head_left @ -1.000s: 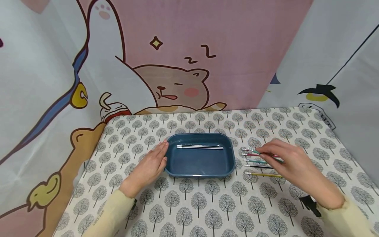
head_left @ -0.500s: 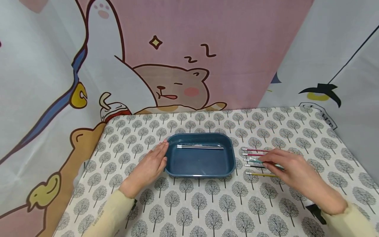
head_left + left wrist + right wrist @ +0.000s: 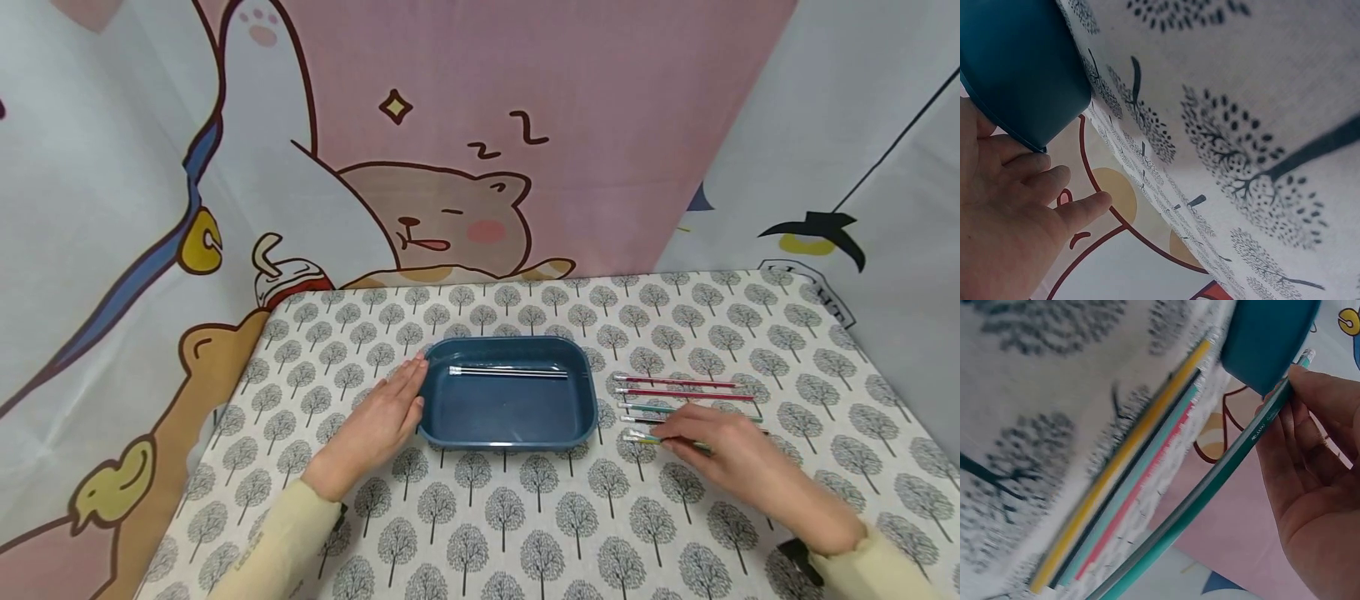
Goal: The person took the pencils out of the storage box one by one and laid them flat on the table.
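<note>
In the head view my left hand (image 3: pixel 382 417) rests with straight fingers against the left side of a dark blue tray (image 3: pixel 508 445). Dark, white-striped pencils (image 3: pixel 510 372) lie inside the tray near its back wall. To the tray's right, my right hand (image 3: pixel 723 437) pinches a green pencil (image 3: pixel 1204 487) between thumb and fingers, near its eraser end. That pencil is held above the cloth, over the near end of a row. The row has two red pencils (image 3: pixel 690 394), a teal pencil (image 3: pixel 647 408), a black pencil (image 3: pixel 637 419) and a yellow pencil (image 3: pixel 1119 465). My hand partly hides the nearer ones.
A tree-patterned cloth (image 3: pixel 502 517) covers the table. Cartoon-printed curtains (image 3: pixel 600 167) hang behind it and along both sides.
My right hand has moved toward me with the green pencil, from the far end of the row to above the yellow pencil. My left hand and the tray have stayed put.
</note>
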The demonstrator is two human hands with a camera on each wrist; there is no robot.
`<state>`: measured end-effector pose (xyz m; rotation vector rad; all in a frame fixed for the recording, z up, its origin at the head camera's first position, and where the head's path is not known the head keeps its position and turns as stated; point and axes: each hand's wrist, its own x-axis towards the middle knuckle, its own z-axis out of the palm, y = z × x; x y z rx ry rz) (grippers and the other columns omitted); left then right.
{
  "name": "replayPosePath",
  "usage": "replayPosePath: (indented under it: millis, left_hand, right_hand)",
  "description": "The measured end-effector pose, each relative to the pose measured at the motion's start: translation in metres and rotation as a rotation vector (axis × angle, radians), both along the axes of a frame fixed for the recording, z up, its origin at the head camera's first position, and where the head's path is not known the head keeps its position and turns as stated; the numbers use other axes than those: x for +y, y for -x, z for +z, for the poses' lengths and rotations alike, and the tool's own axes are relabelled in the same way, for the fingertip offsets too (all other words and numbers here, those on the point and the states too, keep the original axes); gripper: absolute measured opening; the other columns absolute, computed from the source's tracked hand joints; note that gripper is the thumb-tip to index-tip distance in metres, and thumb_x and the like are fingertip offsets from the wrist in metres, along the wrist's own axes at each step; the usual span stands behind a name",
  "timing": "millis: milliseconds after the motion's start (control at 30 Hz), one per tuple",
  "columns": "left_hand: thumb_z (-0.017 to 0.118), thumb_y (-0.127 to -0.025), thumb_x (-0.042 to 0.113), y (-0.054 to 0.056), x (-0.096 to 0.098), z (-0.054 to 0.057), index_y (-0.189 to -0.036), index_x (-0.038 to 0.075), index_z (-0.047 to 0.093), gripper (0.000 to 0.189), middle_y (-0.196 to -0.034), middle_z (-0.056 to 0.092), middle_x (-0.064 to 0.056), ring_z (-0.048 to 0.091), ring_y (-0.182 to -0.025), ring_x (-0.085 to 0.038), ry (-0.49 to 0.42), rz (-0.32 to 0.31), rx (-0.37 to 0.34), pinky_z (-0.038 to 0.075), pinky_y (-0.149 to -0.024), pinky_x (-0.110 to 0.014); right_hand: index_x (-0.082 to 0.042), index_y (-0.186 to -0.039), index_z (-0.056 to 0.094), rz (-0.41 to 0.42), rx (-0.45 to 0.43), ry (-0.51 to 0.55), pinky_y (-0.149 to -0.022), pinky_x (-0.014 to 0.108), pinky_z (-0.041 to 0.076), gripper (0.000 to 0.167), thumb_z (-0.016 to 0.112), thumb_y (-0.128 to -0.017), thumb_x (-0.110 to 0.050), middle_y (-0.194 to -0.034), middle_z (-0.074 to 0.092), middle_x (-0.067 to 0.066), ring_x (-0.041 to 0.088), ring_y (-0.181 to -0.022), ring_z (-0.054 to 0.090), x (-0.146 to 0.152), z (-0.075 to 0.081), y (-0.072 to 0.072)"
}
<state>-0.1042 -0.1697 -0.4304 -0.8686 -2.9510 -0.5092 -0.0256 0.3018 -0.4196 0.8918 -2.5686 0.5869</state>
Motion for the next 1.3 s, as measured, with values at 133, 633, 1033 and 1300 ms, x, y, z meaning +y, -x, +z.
replayPosePath:
  millis: [133,633,1033,1300]
  left_hand:
    - [0.043,-0.112,0.025,0.000,0.000,0.000,-0.162,0.004,0.029,0.057,-0.169,0.024,-0.012,0.026,-0.154,-0.029,0.000,-0.002,-0.002,0.033,-0.120,-0.060]
    - [0.043,-0.112,0.025,0.000,-0.001,-0.001,-0.162,0.003,0.029,0.057,-0.169,0.023,-0.012,0.027,-0.154,-0.030,0.000,-0.009,0.000,0.033,-0.119,-0.061]
    - [0.045,-0.111,0.023,0.001,-0.001,-0.001,-0.162,0.003,0.029,0.057,-0.169,0.025,-0.012,0.029,-0.154,-0.031,0.004,-0.007,0.002,0.033,-0.119,-0.061]
    - [0.044,-0.111,0.024,0.000,-0.001,-0.001,-0.162,0.004,0.028,0.057,-0.169,0.024,-0.012,0.030,-0.153,-0.033,0.008,-0.006,0.001,0.033,-0.119,-0.061]
  right_hand:
    - [-0.018,-0.102,0.081,0.006,-0.020,-0.016,-0.075,0.019,0.058,0.040,0.089,-0.067,-0.002,-0.100,0.073,-0.009,0.010,-0.086,0.071,0.002,-0.010,-0.002]
    - [-0.018,-0.101,0.082,0.004,-0.101,-0.063,-0.069,0.031,0.062,0.036,0.090,-0.070,0.000,-0.098,0.072,-0.009,0.009,-0.084,0.069,0.005,-0.025,-0.001]
    - [-0.018,-0.099,0.082,0.017,-0.136,-0.027,-0.067,0.023,0.060,0.034,0.088,-0.073,0.001,-0.096,0.071,-0.014,0.000,-0.081,0.065,0.003,-0.028,-0.001]
    - [-0.018,-0.099,0.081,0.036,-0.157,-0.035,-0.067,0.023,0.060,0.033,0.087,-0.074,0.002,-0.096,0.071,-0.013,0.000,-0.082,0.066,0.003,-0.031,0.000]
